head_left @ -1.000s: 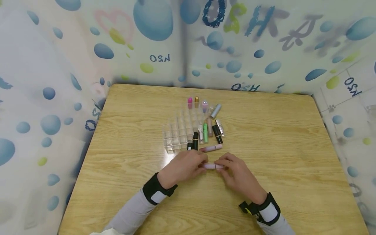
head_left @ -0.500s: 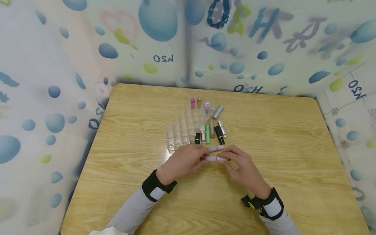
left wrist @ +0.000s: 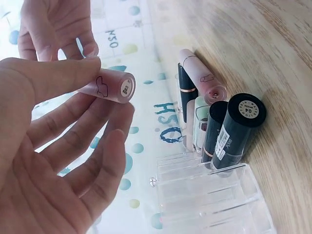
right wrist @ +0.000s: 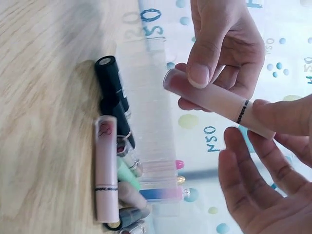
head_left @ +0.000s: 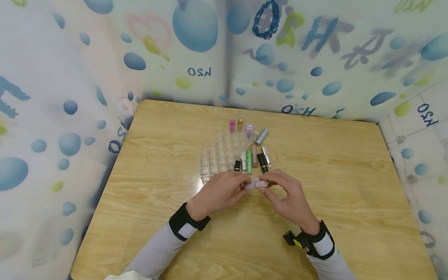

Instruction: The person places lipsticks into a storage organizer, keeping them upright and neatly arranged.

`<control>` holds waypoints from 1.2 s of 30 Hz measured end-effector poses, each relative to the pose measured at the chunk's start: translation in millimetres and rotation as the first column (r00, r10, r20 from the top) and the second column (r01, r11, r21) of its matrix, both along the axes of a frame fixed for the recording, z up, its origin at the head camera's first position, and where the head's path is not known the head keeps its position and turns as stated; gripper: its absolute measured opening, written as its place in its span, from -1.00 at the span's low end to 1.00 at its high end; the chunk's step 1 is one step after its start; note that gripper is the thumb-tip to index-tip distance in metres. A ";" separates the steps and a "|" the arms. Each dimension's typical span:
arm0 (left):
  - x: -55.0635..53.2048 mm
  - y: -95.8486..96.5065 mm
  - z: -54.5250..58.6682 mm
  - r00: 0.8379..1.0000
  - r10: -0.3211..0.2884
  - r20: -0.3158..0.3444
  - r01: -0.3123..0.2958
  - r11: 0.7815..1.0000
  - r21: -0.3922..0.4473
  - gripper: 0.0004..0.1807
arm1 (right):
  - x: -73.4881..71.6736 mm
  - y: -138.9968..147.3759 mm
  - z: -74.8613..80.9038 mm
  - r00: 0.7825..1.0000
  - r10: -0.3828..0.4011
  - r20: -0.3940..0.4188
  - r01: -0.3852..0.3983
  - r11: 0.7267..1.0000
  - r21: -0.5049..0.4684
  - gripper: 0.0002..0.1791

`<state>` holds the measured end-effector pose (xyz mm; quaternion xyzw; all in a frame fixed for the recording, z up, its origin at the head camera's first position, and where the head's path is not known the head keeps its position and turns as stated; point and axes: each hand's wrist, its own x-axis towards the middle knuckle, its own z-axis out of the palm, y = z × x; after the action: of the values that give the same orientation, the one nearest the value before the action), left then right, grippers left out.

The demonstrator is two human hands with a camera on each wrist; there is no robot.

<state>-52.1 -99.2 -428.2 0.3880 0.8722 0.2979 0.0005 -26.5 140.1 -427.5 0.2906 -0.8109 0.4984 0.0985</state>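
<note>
Both hands hold a pale pink lip gloss tube [right wrist: 212, 100] with a dark band near its cap. My left hand [head_left: 218, 192] pinches the darker tinted end between thumb and fingers. On the cap end, my right hand [head_left: 288, 196] has its thumb and fingertips in a pinch. The tube is raised above the table, and its round bottom label faces the left wrist camera. A second, similar lip gloss tube [right wrist: 106, 170] lies on the table beyond the hands, partly covered by them in the head view.
Left of the loose cosmetics stands a clear stepped lipstick organizer [head_left: 217, 157], with a magenta lipstick [head_left: 232, 124] and a gold one [head_left: 240, 123] at its back. Black tubes [left wrist: 239, 126], a green tube [head_left: 249, 161] and a silver tube [head_left: 261, 137] lie along its right side.
Both hands have moved slightly away from the body with the lip gloss tube, which now overlaps the second tube in the head view. The grip at both ends stays.
</note>
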 end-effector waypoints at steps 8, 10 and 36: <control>-3.7 -0.1 2.0 1.000 0.028 0.005 -0.028 0.993 0.116 -0.87 | -7.3 -10.4 9.6 0.999 -0.032 0.007 0.033 0.997 -0.073 -0.57; -3.6 -0.7 2.3 0.999 0.042 0.007 -0.042 0.992 0.119 -0.86 | -8.9 -14.1 8.3 0.999 -0.040 -0.031 0.037 0.995 -0.092 -0.58; -18.1 -32.5 1.7 0.924 0.374 -0.080 -0.382 0.902 -0.199 -0.38 | -46.6 -25.8 30.4 0.994 0.009 -0.113 -0.008 1.000 0.002 -0.75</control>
<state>-70.2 -131.7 -426.5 0.2152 0.9572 0.1904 -0.0336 -73.1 114.4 -397.1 0.3217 -0.8031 0.4810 0.1418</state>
